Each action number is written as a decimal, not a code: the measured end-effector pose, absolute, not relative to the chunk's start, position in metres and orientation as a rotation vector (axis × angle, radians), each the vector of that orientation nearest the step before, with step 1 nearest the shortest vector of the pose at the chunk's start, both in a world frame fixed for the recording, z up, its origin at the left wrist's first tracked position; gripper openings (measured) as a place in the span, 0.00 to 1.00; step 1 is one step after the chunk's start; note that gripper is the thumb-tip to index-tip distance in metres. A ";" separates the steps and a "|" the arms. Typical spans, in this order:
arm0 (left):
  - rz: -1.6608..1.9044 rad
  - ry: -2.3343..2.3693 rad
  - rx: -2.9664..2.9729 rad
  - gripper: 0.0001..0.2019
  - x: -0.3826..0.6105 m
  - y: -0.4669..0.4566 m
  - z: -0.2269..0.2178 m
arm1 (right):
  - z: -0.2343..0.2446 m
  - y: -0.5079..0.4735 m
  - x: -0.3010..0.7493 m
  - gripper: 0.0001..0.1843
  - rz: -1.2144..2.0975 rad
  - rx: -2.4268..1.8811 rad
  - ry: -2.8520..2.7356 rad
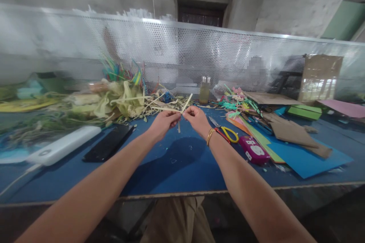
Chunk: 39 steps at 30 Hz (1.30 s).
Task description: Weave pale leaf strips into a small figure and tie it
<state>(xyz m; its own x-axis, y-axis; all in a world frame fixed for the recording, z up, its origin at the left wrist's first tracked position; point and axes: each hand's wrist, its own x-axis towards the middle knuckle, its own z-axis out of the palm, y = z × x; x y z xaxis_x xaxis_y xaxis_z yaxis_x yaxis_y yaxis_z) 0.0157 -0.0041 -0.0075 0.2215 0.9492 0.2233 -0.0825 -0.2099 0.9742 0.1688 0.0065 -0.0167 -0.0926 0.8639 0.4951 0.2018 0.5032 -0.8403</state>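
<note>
Both of my hands meet above the blue table (171,174), pinching narrow pale yellow-green strips. My left hand (164,123) is closed on a strip (165,109) that runs out to the left. My right hand (197,120) is closed on another strip (187,102), which slants upward. The strips meet between my fingertips, and a short end hangs below them; whether they are joined or folded there I cannot tell. Right of my right wrist lie yellow-and-red-handled scissors (229,135). A heap of pale husk-like leaves (124,100) sits beyond my left hand.
A black phone (108,144) and a white power strip (65,145) with a cord lie at left. At right are a purple box-like object (253,150), blue paper (308,159) and cardboard (293,133). A glass bottle (204,91) stands before the perforated metal screen (228,60).
</note>
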 end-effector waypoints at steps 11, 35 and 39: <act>1.315 0.864 1.355 0.08 0.015 -0.002 -0.008 | -0.008 -0.004 0.165 0.08 0.736 -0.905 -1.527; 1.345 0.882 1.371 0.11 0.017 -0.005 -0.006 | -0.008 -0.004 0.165 0.08 0.734 -0.889 -1.530; 1.322 0.882 1.416 0.10 0.016 -0.003 -0.008 | -0.011 -0.001 0.165 0.07 0.748 -0.915 -1.521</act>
<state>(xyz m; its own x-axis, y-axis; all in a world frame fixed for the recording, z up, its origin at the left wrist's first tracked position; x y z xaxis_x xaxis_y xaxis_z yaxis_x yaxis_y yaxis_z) 0.0158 -0.0025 -0.0080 0.1475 0.9484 0.2808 -0.1055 -0.2672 0.9578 0.1655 -0.0011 -0.0114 -0.0440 0.8698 0.4914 0.1418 0.4923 -0.8588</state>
